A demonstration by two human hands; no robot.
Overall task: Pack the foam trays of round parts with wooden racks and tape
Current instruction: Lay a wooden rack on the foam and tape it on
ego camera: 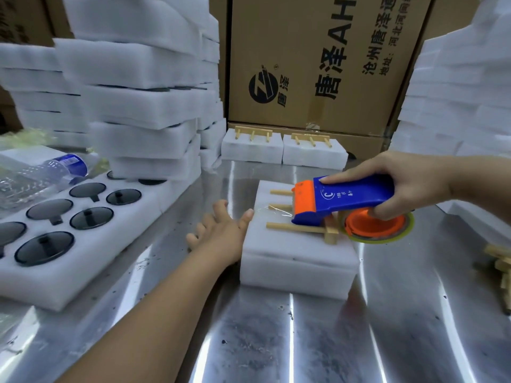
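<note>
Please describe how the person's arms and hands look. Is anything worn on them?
Nothing is worn that the picture shows. The left hand has no glove, ring or watch, and the left forearm is without a sleeve as far as the frame's edge. The right hand also has no glove or visible ring, and its wrist carries no sleeve or strap.

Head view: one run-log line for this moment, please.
taping | right hand grips tape dispenser over wooden rack | left hand touches foam block side
</note>
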